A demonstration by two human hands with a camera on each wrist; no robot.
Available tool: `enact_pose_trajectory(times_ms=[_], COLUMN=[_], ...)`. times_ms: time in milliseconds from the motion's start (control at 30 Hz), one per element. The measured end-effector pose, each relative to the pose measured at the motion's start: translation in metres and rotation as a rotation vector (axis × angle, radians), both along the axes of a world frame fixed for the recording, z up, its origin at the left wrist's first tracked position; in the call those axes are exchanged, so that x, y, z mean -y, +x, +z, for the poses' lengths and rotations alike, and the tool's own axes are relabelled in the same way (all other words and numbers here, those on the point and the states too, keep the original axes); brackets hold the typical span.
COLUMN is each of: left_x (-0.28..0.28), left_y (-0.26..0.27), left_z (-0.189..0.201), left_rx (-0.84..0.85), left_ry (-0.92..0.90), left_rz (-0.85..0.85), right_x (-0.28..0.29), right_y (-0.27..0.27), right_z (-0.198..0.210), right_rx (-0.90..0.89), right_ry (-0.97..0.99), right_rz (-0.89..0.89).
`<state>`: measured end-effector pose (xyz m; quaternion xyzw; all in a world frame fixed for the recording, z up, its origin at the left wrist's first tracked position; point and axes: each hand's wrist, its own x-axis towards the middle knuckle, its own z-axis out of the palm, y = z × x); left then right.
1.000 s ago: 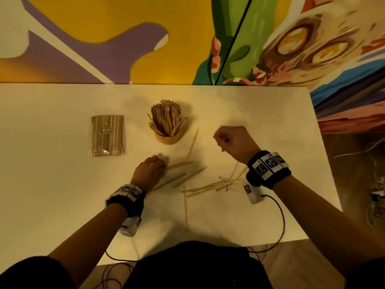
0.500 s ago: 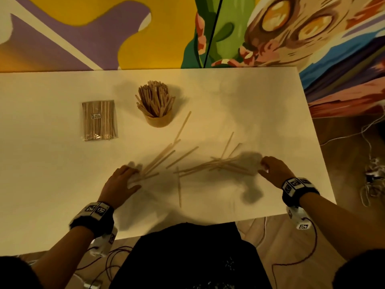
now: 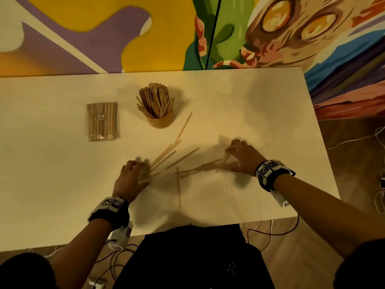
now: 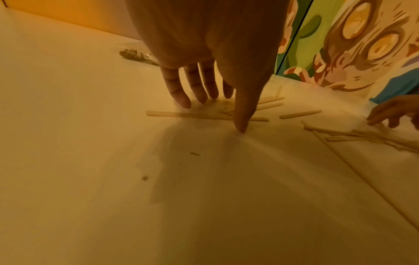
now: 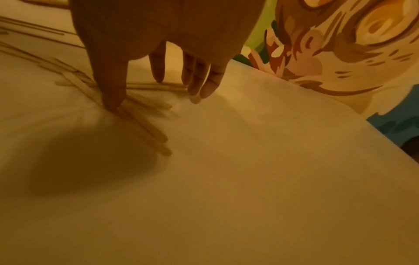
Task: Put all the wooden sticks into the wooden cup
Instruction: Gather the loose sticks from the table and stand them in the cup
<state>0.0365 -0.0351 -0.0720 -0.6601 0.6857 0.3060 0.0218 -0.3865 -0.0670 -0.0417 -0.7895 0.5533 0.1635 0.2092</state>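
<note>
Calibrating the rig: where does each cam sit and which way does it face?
Head: above, looking forward and down at the white table, round wooden cup, both forearms.
Left wrist: behind the left hand, along straight fingers touching loose flat wooden sticks.
Right wrist: behind the right hand, facing the painted wall.
Shared: the left wrist view also catches the right hand.

Bare forearms, black wristbands (image 3: 273, 174) with black-and-white square markers, white camera modules (image 3: 121, 236) trailing dark cables, black top.

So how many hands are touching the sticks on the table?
2: the left hand presses on the left cluster of loose sticks, the right hand on the right pile.
</note>
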Motion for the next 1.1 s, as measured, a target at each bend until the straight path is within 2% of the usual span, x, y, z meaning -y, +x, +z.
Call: enact_pose_trajectory(times_ms=[233, 367, 533, 633, 800, 900, 1100], left_x=[0.005, 0.004, 0.001, -0.001, -0.005, -0.006, -0.006], left_y=[-0.026, -0.045, -0.062, -0.07, -0.076, -0.078, -0.08], left_z=[0.003, 0.007, 0.006, 0.006, 0.006, 0.006, 0.007], left_rx=[-0.114, -0.127, -0.155, -0.177, -0.2, -0.237, -0.272], left_ry=[-0.029, -0.023, -0.006, 0.011, 0.051, 0.09, 0.094], left_rz=[0.008, 0.017, -0.031, -0.037, -0.04, -0.024, 0.009], right_x=[-0.019, -0.034, -0.046, -0.051, -0.055, -0.056, -0.051], right_y=[0.005, 0.022, 0.056, 0.08, 0.113, 0.131, 0.159], right_z=[-0.003, -0.007, -0.008, -0.009, -0.015, -0.014, -0.009], right_rx=[-0.028, -0.118, 0.035, 0.127, 0.174, 0.237, 0.568], right_ry=[-0.031, -0.002, 0.006, 0.061, 0.188, 0.255, 0.415], right_rz=[-0.056, 0.02, 0.009, -0.104, -0.219, -0.346, -0.701])
